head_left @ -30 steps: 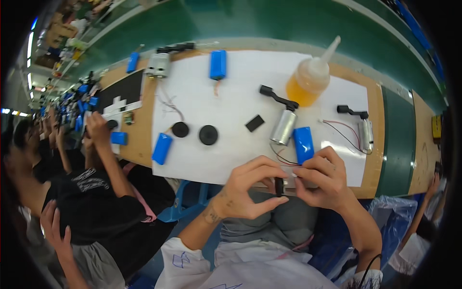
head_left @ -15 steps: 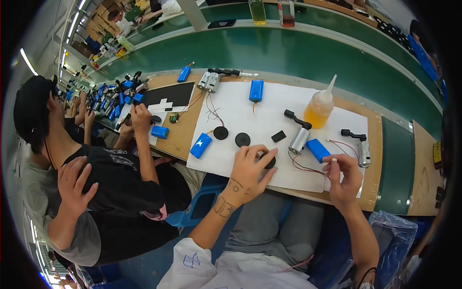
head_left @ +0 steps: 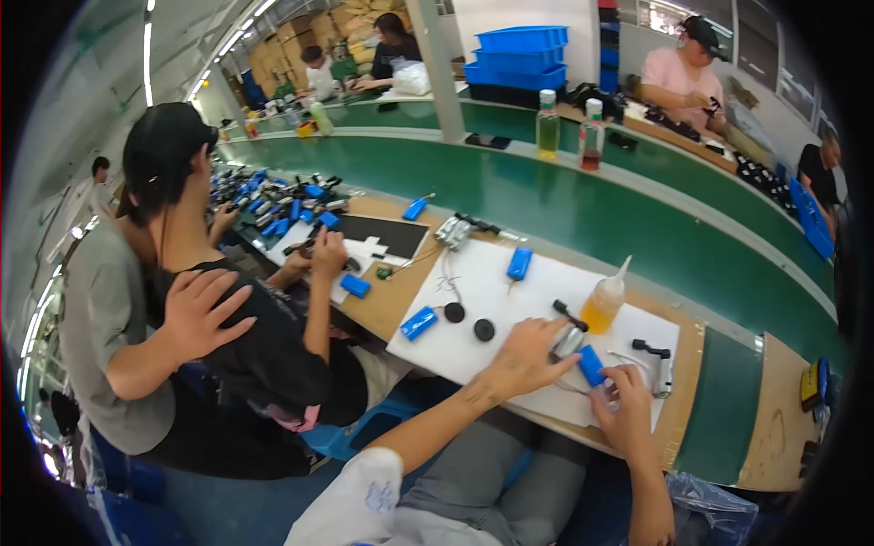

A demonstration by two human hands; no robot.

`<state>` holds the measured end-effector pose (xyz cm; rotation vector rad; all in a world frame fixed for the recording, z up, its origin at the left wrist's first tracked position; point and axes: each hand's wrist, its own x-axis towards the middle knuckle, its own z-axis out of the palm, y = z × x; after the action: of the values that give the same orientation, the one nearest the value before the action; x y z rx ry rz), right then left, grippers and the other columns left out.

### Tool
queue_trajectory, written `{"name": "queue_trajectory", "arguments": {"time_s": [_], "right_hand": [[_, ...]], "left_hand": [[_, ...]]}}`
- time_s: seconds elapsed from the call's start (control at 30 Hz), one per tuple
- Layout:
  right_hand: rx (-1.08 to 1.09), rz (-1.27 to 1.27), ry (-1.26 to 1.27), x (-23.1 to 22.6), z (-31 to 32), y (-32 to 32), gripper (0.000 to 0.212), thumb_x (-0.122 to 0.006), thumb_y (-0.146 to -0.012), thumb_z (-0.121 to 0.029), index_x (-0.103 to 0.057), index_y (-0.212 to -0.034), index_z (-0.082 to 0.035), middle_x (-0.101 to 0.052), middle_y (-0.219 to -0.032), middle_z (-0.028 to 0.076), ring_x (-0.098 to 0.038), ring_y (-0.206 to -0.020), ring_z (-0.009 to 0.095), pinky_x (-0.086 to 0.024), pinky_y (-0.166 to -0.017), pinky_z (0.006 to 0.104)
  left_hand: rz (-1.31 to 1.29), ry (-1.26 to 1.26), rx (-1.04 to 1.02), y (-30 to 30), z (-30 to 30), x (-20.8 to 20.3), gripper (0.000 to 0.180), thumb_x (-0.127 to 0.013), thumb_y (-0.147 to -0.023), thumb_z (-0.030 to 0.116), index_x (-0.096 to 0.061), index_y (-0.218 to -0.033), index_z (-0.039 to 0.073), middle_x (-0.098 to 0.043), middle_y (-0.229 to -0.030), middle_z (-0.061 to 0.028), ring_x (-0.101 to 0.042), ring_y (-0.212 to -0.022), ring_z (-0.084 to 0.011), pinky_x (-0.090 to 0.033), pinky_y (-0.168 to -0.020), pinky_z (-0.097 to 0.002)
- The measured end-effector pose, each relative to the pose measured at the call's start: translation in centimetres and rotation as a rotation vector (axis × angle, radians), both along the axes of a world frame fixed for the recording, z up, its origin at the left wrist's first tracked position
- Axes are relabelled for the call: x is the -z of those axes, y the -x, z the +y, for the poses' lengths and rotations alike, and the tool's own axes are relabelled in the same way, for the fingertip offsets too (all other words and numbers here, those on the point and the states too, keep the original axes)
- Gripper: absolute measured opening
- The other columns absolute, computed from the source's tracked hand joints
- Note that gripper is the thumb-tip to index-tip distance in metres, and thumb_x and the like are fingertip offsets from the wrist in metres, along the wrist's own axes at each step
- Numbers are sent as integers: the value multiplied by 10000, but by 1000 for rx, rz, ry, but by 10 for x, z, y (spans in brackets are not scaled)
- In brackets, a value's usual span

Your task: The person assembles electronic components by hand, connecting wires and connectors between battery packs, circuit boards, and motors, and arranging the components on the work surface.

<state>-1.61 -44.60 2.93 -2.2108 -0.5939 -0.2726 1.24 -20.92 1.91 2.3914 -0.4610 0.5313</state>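
My left hand (head_left: pixel 526 355) reaches over the white sheet (head_left: pixel 428 350), its thumb and fingers on either side of a silver cylindrical motor (head_left: pixel 568 343) with a black arm. Beside the motor lies a blue battery pack (head_left: pixel 591 365). The fingers of my right hand (head_left: pixel 626 405) are bent together at the battery's near end; what they pinch is too small to make out. Thin wires run between the two hands. Two round black discs, one of them the nearer disc (head_left: pixel 483 329), lie left of my left hand. A second motor (head_left: pixel 664 375) lies right of my right hand.
A squeeze bottle of amber liquid (head_left: pixel 604 305) stands behind the battery. More blue packs, such as the far pack (head_left: pixel 519 264), lie on the sheet. At left a co-worker in black (head_left: pixel 264 318) handles parts; another person's hand (head_left: pixel 205 314) rests on that shoulder. A green belt (head_left: pixel 510 196) runs behind.
My view has tilted up and turned. My left hand has left the round black disc and moved right to the motor. My right hand has come down to the battery's near end.
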Motion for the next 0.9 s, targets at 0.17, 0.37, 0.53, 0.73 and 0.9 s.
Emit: {"name": "queue_trajectory", "arguments": {"time_s": [0.17, 0.37, 0.53, 0.73, 0.9], "right_hand": [[30, 16, 159, 14, -10, 2, 383, -797, -803, -54, -675, -1162, 0, -619, -1013, 185, -652, -793, 331, -524, -710, 434], [129, -102, 209, 24, 7, -14, 251, -757, -862, -97, -699, -1087, -2, -593, -884, 153, -645, -766, 347, -507, -676, 440], [128, -82, 160, 25, 3, -22, 81, -689, -905, -57, -664, -942, 11, -557, -836, 139, -590, -690, 320, -447, -631, 432], [62, -6, 211, 12, 9, -24, 291, -735, -893, -103, -647, -1147, 9, -539, -857, 151, -533, -727, 301, -428, -674, 424], [136, -158, 435, 11, 42, -24, 441, -764, -879, -189, -594, -1240, -3, -567, -949, 175, -590, -793, 343, -453, -697, 468]], "left_hand": [[181, -149, -128, -29, -27, 4, 619, -715, -912, 353, -513, -1419, 61, -696, -911, -214, -689, -898, -412, -544, -789, -513], [208, 116, 33, -34, -3, -4, 534, -639, -957, 280, -473, -1447, 149, -679, -831, -176, -694, -749, -339, -550, -692, -472], [420, 922, 253, 0, 35, 0, 432, -502, -1072, 175, -412, -1494, 178, -523, -780, 6, -521, -660, -67, -457, -615, -227], [295, 1230, 215, 6, 45, 21, 436, -435, -1095, 223, -354, -1519, 159, -541, -894, -31, -537, -663, -77, -486, -627, -232], [12, 1302, 248, 1, 30, 12, 385, -450, -1105, 202, -369, -1473, 128, -502, -905, -20, -498, -722, -80, -445, -652, -235]]}}
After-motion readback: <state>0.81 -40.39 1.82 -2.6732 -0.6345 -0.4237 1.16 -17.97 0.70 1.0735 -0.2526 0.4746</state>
